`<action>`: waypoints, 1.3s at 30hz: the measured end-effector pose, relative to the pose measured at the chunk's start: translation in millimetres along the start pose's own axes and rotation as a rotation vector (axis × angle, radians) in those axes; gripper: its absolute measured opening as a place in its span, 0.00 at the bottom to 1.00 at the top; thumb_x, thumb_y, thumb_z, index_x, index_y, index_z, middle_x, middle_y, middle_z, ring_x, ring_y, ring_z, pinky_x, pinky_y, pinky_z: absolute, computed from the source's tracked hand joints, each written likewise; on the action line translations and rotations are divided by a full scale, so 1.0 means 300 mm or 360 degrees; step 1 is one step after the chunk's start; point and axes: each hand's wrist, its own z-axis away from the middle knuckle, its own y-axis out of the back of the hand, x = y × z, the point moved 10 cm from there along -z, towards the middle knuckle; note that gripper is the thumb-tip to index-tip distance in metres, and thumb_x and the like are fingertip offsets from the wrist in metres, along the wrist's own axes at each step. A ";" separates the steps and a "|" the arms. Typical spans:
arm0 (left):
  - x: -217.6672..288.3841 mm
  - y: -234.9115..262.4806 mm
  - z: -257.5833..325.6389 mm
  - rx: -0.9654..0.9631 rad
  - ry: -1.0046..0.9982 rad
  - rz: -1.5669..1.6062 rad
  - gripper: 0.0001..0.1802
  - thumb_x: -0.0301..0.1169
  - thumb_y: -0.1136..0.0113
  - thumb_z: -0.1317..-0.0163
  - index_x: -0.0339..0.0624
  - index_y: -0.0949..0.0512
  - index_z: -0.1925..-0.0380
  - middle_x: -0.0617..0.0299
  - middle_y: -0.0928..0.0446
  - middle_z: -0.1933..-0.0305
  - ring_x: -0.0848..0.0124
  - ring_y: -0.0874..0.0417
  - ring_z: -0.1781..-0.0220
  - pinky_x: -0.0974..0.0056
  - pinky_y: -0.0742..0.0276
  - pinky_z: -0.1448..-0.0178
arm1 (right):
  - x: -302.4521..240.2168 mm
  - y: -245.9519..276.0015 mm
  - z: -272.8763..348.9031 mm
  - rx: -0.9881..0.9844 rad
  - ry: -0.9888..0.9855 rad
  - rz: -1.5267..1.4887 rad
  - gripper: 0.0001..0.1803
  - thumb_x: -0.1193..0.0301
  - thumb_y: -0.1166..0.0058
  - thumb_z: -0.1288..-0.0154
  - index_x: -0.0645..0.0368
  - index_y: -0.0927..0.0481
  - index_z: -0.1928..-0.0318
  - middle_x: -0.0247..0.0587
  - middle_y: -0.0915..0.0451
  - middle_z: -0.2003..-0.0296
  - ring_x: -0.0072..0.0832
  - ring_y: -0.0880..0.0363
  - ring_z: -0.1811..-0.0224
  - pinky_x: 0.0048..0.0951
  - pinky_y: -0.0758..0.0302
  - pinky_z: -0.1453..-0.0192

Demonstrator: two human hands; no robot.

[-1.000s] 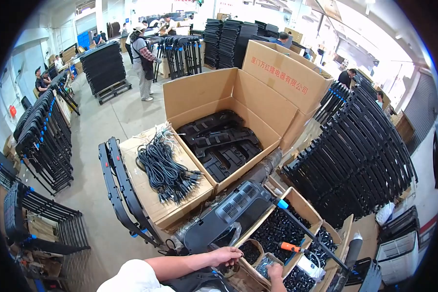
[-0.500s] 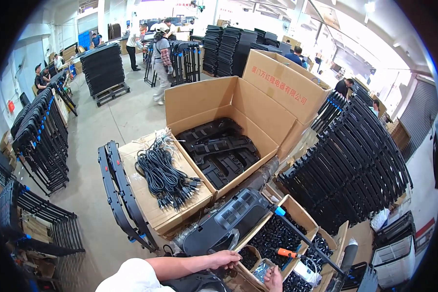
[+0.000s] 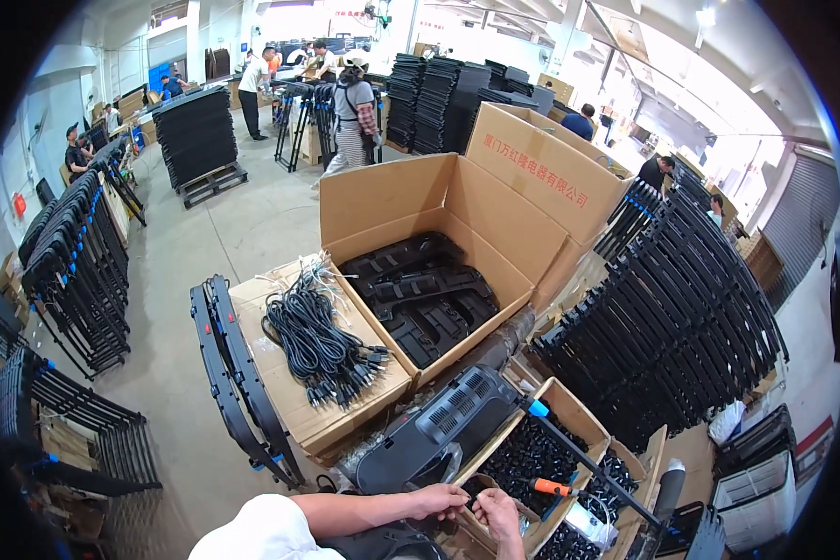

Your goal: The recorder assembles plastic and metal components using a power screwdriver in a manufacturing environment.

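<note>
My left hand (image 3: 441, 501) and my right hand (image 3: 496, 512) meet over the near-left part of a divided parts bin (image 3: 595, 454), fingertips almost touching. Both are closed in a pinch; whatever they hold is too small to make out. Small black parts (image 3: 525, 464) fill the bin's compartments. Across them lies a tool with an orange handle (image 3: 552, 486), close to the right hand. A dark plastic housing (image 3: 439, 425) with vent slots rests just beyond my left forearm. A black bar with a blue joint (image 3: 538, 408) slants over the bin.
Bundled black cables (image 3: 315, 338) lie on a carton (image 3: 373, 411). Behind it an open cardboard box (image 3: 383, 201) holds black plastic parts (image 3: 429, 285). Two long black frames (image 3: 233, 369) lean at the carton's left. Stacked black frames (image 3: 663, 308) rise at right. A person (image 3: 353, 117) walks beyond the box.
My right hand has moved up and left out of the bin to meet my left hand, which shifted slightly right. The walking person in the background has moved right.
</note>
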 end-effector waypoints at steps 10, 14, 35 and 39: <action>0.006 0.027 0.025 0.0008 -0.0009 0.0030 0.12 0.39 0.44 0.21 0.45 0.21 0.47 0.70 0.20 0.63 0.80 0.23 0.69 0.71 0.28 0.69 | -0.036 -0.083 0.034 -0.0115 -0.0014 0.0165 0.07 0.74 0.41 0.25 0.62 0.17 0.51 0.34 0.15 0.66 0.19 0.20 0.71 0.20 0.24 0.69; 0.013 0.038 0.029 0.0011 0.0010 -0.0065 0.11 0.39 0.43 0.21 0.45 0.20 0.49 0.70 0.20 0.64 0.80 0.23 0.70 0.72 0.29 0.70 | -0.053 -0.091 0.037 -0.0079 0.0009 0.0152 0.07 0.73 0.41 0.25 0.62 0.17 0.51 0.34 0.15 0.68 0.18 0.20 0.73 0.20 0.24 0.69; 0.013 0.025 0.040 -0.0161 0.0032 -0.0155 0.15 0.41 0.46 0.19 0.42 0.17 0.53 0.69 0.14 0.60 0.81 0.24 0.70 0.72 0.28 0.69 | -0.150 -0.156 0.083 -0.0004 0.0028 0.0682 0.12 0.72 0.46 0.26 0.66 0.17 0.49 0.36 0.15 0.66 0.18 0.20 0.64 0.25 0.22 0.58; 0.024 0.031 0.044 -0.0154 0.0044 -0.0094 0.16 0.42 0.44 0.20 0.43 0.15 0.51 0.68 0.15 0.60 0.80 0.25 0.69 0.72 0.29 0.69 | -0.217 -0.178 0.102 0.0141 0.0172 0.1069 0.14 0.66 0.44 0.26 0.62 0.15 0.48 0.42 0.12 0.65 0.28 0.14 0.62 0.32 0.19 0.55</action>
